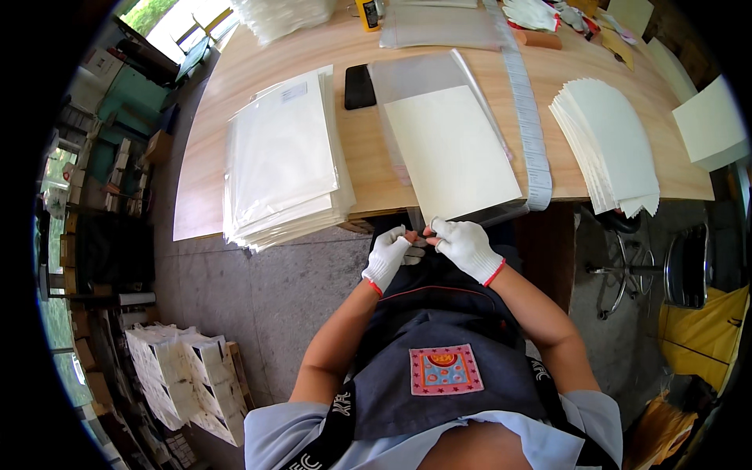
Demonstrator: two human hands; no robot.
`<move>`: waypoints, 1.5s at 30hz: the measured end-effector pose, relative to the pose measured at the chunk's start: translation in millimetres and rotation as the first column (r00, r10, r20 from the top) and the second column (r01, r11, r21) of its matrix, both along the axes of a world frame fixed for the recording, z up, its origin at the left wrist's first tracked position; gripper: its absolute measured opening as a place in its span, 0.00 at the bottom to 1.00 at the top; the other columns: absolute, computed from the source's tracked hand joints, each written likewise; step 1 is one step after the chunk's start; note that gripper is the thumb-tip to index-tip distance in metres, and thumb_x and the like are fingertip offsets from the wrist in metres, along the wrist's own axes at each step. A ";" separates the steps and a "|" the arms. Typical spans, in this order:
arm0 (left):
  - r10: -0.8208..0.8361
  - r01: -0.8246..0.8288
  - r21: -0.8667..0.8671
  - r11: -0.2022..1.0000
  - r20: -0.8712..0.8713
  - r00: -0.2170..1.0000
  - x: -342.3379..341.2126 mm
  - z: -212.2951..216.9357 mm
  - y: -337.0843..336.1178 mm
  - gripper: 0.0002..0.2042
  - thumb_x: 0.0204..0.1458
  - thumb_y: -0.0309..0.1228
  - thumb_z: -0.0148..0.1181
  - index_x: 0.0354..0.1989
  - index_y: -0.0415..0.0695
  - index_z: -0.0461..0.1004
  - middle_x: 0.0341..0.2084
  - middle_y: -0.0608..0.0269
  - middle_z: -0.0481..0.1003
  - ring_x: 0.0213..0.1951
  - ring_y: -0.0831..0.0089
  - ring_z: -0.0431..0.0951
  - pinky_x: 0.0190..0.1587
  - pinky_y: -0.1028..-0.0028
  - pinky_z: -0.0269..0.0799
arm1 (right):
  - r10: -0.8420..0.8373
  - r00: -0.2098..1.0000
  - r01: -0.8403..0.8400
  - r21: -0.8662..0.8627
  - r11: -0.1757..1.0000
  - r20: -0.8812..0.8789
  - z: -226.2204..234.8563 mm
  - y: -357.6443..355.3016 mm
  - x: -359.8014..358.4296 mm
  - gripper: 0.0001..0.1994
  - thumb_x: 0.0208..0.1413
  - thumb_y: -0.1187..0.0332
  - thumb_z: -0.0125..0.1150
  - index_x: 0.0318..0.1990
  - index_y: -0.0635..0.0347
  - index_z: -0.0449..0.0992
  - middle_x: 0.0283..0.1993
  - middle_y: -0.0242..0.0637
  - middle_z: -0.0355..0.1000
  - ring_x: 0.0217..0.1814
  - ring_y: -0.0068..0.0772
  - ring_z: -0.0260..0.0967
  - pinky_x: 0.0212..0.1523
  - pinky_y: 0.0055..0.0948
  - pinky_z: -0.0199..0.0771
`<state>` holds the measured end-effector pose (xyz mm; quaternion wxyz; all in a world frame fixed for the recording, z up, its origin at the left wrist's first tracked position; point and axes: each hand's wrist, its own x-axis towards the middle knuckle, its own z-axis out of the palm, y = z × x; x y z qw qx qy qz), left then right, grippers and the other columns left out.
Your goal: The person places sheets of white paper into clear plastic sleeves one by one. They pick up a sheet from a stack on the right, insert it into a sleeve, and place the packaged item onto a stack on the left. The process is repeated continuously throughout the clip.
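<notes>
Both of my hands wear white knit gloves with red cuffs, and bare fingertips show. My left hand (387, 258) is closed with its fingers curled, just off the table's near edge. Close beside it, my right hand (468, 251) is also closed, thumb and fingers pinched together. What lies between the fingertips, if anything, is too small to make out. Right above my hands a cream sheet of card (454, 153) lies on clear plastic sleeves (427, 70), its lower edge near the table's edge. My right hand is nearest to that lower edge.
On the wooden table (205, 184), a stack of sleeved sheets (286, 149) stands left and fanned cards (607, 145) lie right. A black phone (360, 87) and a label strip (529, 117) flank the sleeves. A wheeled chair (681, 266) stands at right, stacked white bundles (188, 376) at lower left.
</notes>
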<state>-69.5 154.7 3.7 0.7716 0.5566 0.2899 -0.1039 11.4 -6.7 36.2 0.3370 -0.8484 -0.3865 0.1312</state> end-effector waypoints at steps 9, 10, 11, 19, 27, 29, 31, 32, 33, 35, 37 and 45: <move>-0.069 0.072 -0.072 0.995 0.039 0.997 -2.3 -7.7 7.5 0.10 0.55 0.30 0.47 0.36 0.35 0.69 0.30 0.56 0.75 0.27 0.72 0.76 0.29 0.76 0.74 | 0.210 0.937 -0.132 -0.272 0.953 0.280 7.1 16.7 -0.4 0.09 0.47 0.64 0.56 0.29 0.55 0.65 0.23 0.39 0.71 0.25 0.40 0.72 0.23 0.37 0.68; -0.027 0.030 -0.059 0.998 0.045 0.999 -1.8 -7.5 6.7 0.10 0.54 0.31 0.48 0.35 0.36 0.69 0.30 0.56 0.75 0.26 0.72 0.76 0.30 0.76 0.74 | 0.237 0.923 -0.146 -0.297 0.944 0.301 6.5 17.1 0.2 0.08 0.47 0.65 0.57 0.29 0.56 0.65 0.22 0.39 0.71 0.25 0.40 0.72 0.23 0.37 0.69; 0.014 -0.011 -0.049 0.999 0.052 0.999 -1.1 -6.5 4.0 0.09 0.54 0.31 0.49 0.34 0.36 0.69 0.30 0.56 0.75 0.26 0.73 0.76 0.30 0.76 0.74 | 0.203 0.966 -0.184 -0.131 0.974 0.157 6.8 13.4 1.4 0.08 0.48 0.65 0.57 0.30 0.56 0.66 0.21 0.38 0.71 0.24 0.36 0.71 0.22 0.34 0.69; -0.014 -0.002 0.091 0.996 0.176 0.984 -12.7 8.6 12.0 0.12 0.56 0.36 0.50 0.30 0.38 0.69 0.28 0.57 0.75 0.26 0.77 0.75 0.30 0.78 0.73 | 0.032 0.243 0.896 0.212 -0.390 -0.969 -75.8 -239.2 69.1 0.08 0.57 0.67 0.49 0.29 0.59 0.68 0.27 0.30 0.69 0.26 0.22 0.66 0.26 0.17 0.68; -0.385 -0.401 0.884 0.240 0.466 0.797 -21.3 -23.3 27.3 0.11 0.38 0.26 0.65 0.31 0.45 0.70 0.32 0.60 0.74 0.23 0.69 0.74 0.23 0.74 0.69 | -0.520 0.854 0.352 -0.724 0.593 -0.011 -69.2 -252.4 -11.9 0.15 0.42 0.67 0.61 0.39 0.61 0.72 0.34 0.42 0.72 0.38 0.46 0.69 0.39 0.37 0.69; -0.537 -0.466 0.880 0.089 0.436 0.722 -9.7 -16.6 21.1 0.15 0.32 0.26 0.67 0.30 0.48 0.70 0.35 0.62 0.73 0.23 0.66 0.74 0.22 0.72 0.68 | -0.512 0.853 0.516 -0.320 0.795 0.103 -40.8 -196.6 2.3 0.17 0.39 0.67 0.64 0.39 0.58 0.72 0.36 0.42 0.72 0.40 0.46 0.69 0.40 0.39 0.68; -0.623 -0.498 0.864 0.068 0.427 0.656 1.7 -13.8 18.0 0.14 0.32 0.27 0.67 0.29 0.47 0.69 0.37 0.64 0.73 0.23 0.67 0.73 0.22 0.71 0.68 | -0.340 0.825 0.380 0.003 0.925 0.452 2.4 -139.3 15.2 0.16 0.37 0.68 0.66 0.36 0.55 0.72 0.35 0.38 0.71 0.39 0.42 0.69 0.38 0.36 0.68; -0.664 -0.515 0.855 0.059 0.419 0.619 6.9 -12.5 16.9 0.14 0.32 0.27 0.67 0.28 0.47 0.69 0.37 0.65 0.73 0.23 0.67 0.73 0.22 0.71 0.68 | -0.204 0.686 0.212 0.077 0.974 0.699 22.8 -118.5 21.0 0.14 0.36 0.69 0.66 0.34 0.55 0.71 0.34 0.35 0.71 0.37 0.40 0.69 0.36 0.35 0.68; -0.677 -0.492 0.862 0.119 0.433 0.595 10.7 -4.9 13.8 0.14 0.32 0.28 0.67 0.27 0.47 0.67 0.33 0.65 0.73 0.23 0.65 0.73 0.22 0.70 0.68 | -0.220 0.699 0.203 0.106 0.973 0.681 21.7 -111.4 27.5 0.13 0.36 0.69 0.66 0.32 0.55 0.71 0.33 0.35 0.71 0.36 0.40 0.69 0.35 0.35 0.68; -0.645 -0.464 0.873 0.154 0.444 0.622 10.1 -11.8 17.8 0.14 0.33 0.27 0.67 0.26 0.46 0.66 0.29 0.63 0.72 0.24 0.64 0.72 0.23 0.71 0.67 | -0.237 0.729 0.170 0.165 0.972 0.643 9.1 -100.7 38.1 0.12 0.36 0.69 0.67 0.29 0.57 0.71 0.29 0.35 0.70 0.33 0.39 0.69 0.33 0.33 0.68; -0.548 -0.406 0.874 0.267 0.484 0.682 12.1 -18.3 16.6 0.12 0.36 0.26 0.65 0.24 0.45 0.65 0.25 0.63 0.70 0.24 0.66 0.71 0.24 0.71 0.66 | -0.345 0.859 0.285 0.208 0.936 0.378 -20.7 -106.9 45.4 0.09 0.38 0.71 0.65 0.27 0.59 0.71 0.28 0.36 0.68 0.30 0.38 0.69 0.31 0.32 0.68; 0.502 -0.548 0.018 0.836 0.379 0.778 19.3 -31.8 -14.4 0.10 0.47 0.22 0.57 0.27 0.48 0.59 0.24 0.70 0.65 0.29 0.76 0.69 0.33 0.74 0.68 | -0.563 0.405 0.903 0.222 0.367 -0.720 -57.3 -66.2 39.7 0.08 0.47 0.72 0.61 0.26 0.60 0.66 0.22 0.30 0.64 0.20 0.20 0.63 0.19 0.20 0.68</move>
